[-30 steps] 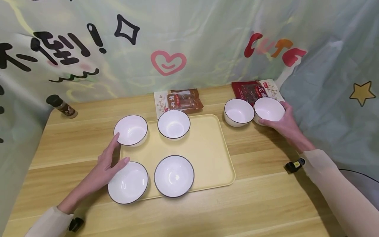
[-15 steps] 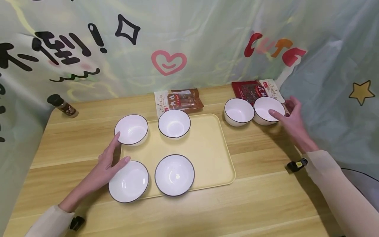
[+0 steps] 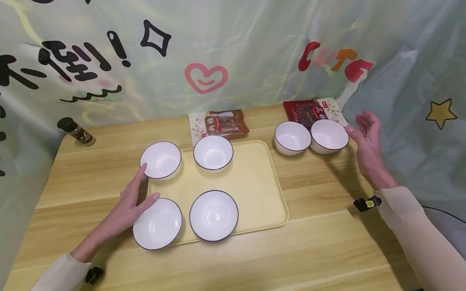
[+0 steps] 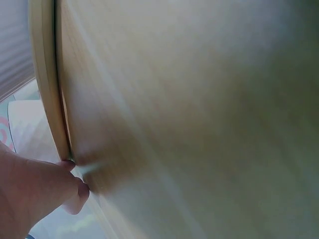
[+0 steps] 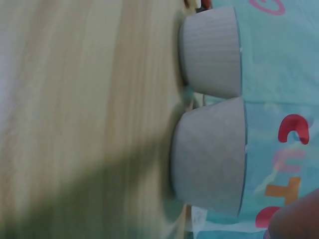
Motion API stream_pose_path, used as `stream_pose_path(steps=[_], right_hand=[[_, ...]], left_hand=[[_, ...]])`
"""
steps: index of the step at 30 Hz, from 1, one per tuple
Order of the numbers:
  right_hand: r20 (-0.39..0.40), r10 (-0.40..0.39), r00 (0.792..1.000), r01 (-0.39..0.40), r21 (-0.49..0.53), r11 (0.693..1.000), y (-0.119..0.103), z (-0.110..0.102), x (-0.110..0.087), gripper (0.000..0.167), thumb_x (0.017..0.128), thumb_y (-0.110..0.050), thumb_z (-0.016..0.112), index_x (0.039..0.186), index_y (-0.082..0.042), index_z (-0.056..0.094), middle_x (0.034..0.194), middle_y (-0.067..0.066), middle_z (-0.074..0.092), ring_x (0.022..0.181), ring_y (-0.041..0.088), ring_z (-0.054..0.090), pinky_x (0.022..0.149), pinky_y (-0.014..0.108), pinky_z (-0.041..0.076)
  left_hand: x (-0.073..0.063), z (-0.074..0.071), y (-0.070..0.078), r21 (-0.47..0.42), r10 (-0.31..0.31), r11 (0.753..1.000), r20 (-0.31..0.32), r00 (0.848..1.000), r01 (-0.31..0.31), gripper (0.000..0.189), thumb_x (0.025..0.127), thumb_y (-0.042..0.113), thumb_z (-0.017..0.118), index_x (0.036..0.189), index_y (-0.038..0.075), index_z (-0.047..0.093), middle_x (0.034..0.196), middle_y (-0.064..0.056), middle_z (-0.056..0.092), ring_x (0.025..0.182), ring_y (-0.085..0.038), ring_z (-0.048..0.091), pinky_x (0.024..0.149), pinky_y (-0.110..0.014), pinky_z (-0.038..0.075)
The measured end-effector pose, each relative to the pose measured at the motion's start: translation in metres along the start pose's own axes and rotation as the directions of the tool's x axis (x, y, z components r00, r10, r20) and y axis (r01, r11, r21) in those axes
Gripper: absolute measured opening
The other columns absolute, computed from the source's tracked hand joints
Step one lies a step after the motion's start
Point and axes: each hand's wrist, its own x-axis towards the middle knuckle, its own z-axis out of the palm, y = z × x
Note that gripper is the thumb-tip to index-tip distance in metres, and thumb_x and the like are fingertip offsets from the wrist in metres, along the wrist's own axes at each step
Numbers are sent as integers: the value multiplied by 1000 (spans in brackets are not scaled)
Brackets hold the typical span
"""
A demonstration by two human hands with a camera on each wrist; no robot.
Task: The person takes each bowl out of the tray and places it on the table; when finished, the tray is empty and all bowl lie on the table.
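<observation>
Here on the right of the frame, the right hand [image 3: 369,149] hangs open with nothing in its grasp, thumb just beside the rim of the far-right bowl [image 3: 329,135]. Close up against that one sits the middle-right bowl [image 3: 292,138], both upright on the wooden table [image 3: 320,246]. Over to the left, the left hand [image 3: 127,207] is spread and relaxed, forefinger at the upper-left bowl [image 3: 160,160], thumb at the rim of the lower-left bowl [image 3: 157,224]; how firmly it touches either, I can't tell. Both overlap the left side of the yellow tray [image 3: 256,186], centre frame, along with the upper-centre bowl [image 3: 213,152] and the lower-centre bowl [image 3: 214,216]. Behind them lies a brown spice packet [image 3: 227,123], a red spice packet [image 3: 303,111] at upper right, and a black-capped shaker [image 3: 78,132] stands at upper left.
</observation>
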Motion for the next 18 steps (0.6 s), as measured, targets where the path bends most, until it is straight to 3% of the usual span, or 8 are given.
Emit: stream_pose_path(steps=[18], right_hand=[[56,-105,993,95,155,983,-27,35,-14,66,99,-4,67,158,-6,36,154,8,39,155,29,29,122,27,29]], left_hand=[[0,1,-1,-11,2,1000,-1,1000,-2,97,109,35,68,176,38,-3,174,-29,20,161,-50,13,119,-80,-1]])
